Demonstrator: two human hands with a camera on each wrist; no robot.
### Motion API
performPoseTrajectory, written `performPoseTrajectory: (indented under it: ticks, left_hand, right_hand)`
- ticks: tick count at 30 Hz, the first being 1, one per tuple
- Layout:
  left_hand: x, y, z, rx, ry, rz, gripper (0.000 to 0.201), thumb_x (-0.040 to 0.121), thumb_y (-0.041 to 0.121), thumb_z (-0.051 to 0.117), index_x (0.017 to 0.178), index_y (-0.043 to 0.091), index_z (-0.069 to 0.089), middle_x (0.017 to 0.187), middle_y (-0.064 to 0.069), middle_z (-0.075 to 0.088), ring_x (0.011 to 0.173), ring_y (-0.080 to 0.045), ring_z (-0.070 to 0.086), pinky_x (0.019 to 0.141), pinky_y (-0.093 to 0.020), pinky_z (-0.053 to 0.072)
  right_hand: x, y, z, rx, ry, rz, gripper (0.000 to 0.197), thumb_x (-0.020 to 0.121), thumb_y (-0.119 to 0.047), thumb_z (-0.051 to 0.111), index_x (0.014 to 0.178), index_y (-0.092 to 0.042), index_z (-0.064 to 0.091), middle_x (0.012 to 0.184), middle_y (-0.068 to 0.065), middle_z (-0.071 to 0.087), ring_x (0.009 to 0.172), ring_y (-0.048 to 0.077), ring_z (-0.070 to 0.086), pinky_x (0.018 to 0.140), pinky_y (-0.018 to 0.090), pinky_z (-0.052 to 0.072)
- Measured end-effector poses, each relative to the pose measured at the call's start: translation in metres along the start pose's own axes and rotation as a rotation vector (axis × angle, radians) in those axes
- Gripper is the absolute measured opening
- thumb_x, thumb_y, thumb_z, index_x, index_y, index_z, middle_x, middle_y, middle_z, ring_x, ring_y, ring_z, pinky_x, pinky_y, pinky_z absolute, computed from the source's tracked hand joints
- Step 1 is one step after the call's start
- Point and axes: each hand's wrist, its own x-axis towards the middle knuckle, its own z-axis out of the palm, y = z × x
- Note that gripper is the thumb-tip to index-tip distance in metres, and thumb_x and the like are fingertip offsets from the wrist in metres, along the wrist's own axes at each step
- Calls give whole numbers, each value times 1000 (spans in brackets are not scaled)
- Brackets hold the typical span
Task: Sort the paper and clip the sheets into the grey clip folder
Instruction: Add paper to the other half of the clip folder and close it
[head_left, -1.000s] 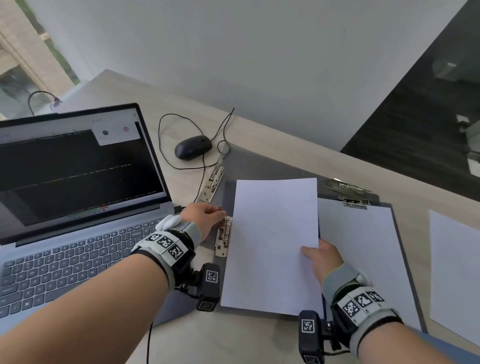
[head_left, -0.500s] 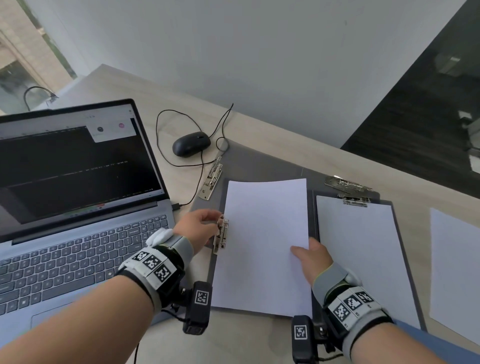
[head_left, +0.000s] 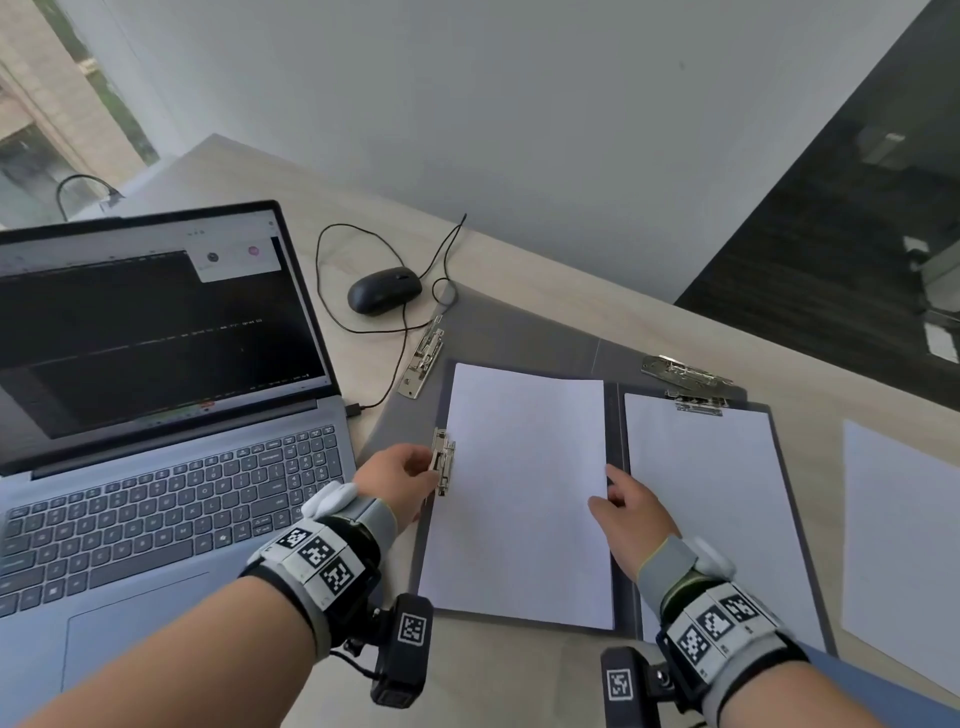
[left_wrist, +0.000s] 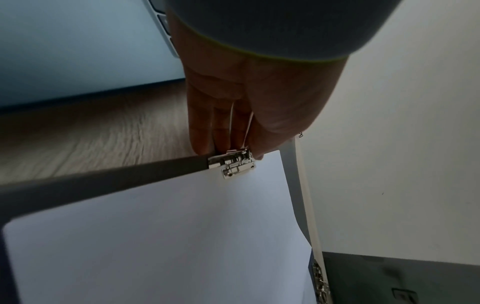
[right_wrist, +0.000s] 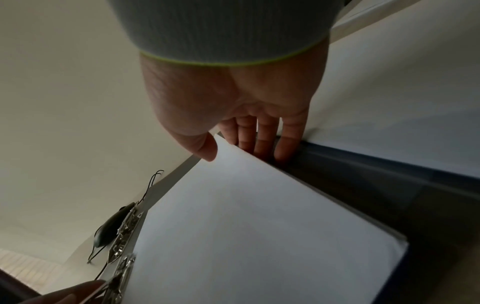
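Observation:
A grey clip folder (head_left: 616, 441) lies open on the desk. On its left panel lies a white sheet (head_left: 519, 493), whose left edge meets the metal side clip (head_left: 443, 460). My left hand (head_left: 428, 465) pinches that clip's lever; the left wrist view shows the fingers and thumb around the clip (left_wrist: 232, 164). My right hand (head_left: 605, 488) holds the sheet's right edge by the spine. In the right wrist view its thumb lies on top of the sheet (right_wrist: 246, 226) and the fingers (right_wrist: 265, 142) go beneath the edge. The right panel carries another sheet (head_left: 717, 519) under a top clip (head_left: 698, 405).
An open laptop (head_left: 156, 493) fills the left side, close to my left forearm. A black mouse (head_left: 384, 290) and its cable lie behind the folder. A second grey folder (head_left: 519, 332) with its own clips lies underneath. A loose sheet (head_left: 904, 545) rests at the right.
My right hand has slid the sheet left across the panel until its left edge reaches the side clip. My left hand has stayed on the clip lever.

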Motion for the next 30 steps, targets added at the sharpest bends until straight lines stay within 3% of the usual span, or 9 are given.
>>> performPoseTrajectory:
  ticks: [5, 8, 11, 18, 23, 27, 30]
  left_hand:
    - [4, -3, 0, 105, -53, 21, 34, 85, 16, 73, 113, 26, 57, 95, 3, 66, 72, -26, 67, 65, -45, 63]
    - [10, -1, 0, 274, -67, 46, 42, 78, 24, 79, 110, 29, 53, 91, 2, 65, 74, -28, 70, 66, -47, 62]
    - [17, 1, -2, 383, -105, 52, 46, 74, 30, 82, 108, 28, 50, 91, 0, 65, 73, -28, 71, 70, -46, 62]
    - [24, 7, -1, 710, -135, 89, 47, 72, 49, 76, 98, 27, 45, 95, 3, 63, 78, -20, 64, 79, -42, 57]
    - [24, 7, -1, 721, -126, 97, 44, 73, 50, 75, 95, 28, 45, 93, 4, 61, 76, -19, 63, 78, -38, 56]
    - [20, 6, 0, 647, -112, 96, 37, 80, 37, 75, 102, 20, 51, 102, -1, 63, 84, -21, 62, 73, -32, 50]
    - [13, 4, 4, 540, -60, 72, 31, 79, 27, 75, 97, 16, 52, 102, -5, 65, 86, -23, 61, 73, -34, 50]
  right_hand:
    - [4, 7, 7, -21, 17, 26, 60, 90, -25, 55, 147, -24, 39, 116, 2, 46, 88, 19, 55, 72, 29, 44]
    - [5, 8, 8, -36, 14, 33, 59, 90, -26, 55, 147, -24, 38, 121, 1, 43, 93, 20, 55, 73, 28, 44]
    - [6, 7, 9, -56, 13, 41, 60, 90, -28, 55, 148, -25, 38, 129, 3, 42, 100, 21, 55, 83, 32, 48]
    - [0, 5, 9, -84, 8, 46, 62, 90, -30, 54, 149, -28, 35, 133, 2, 40, 102, 21, 54, 89, 34, 49]
    - [-2, 2, 8, -71, 1, 58, 64, 90, -29, 54, 150, -27, 33, 135, 3, 39, 108, 23, 53, 92, 35, 47]
    - [-10, 0, 6, -16, 0, 44, 64, 89, -26, 55, 149, -27, 33, 133, 4, 41, 105, 22, 53, 85, 32, 45]
    - [-18, 3, 2, 17, -8, 18, 61, 89, -24, 55, 146, -29, 36, 132, 1, 47, 101, 18, 54, 78, 28, 44]
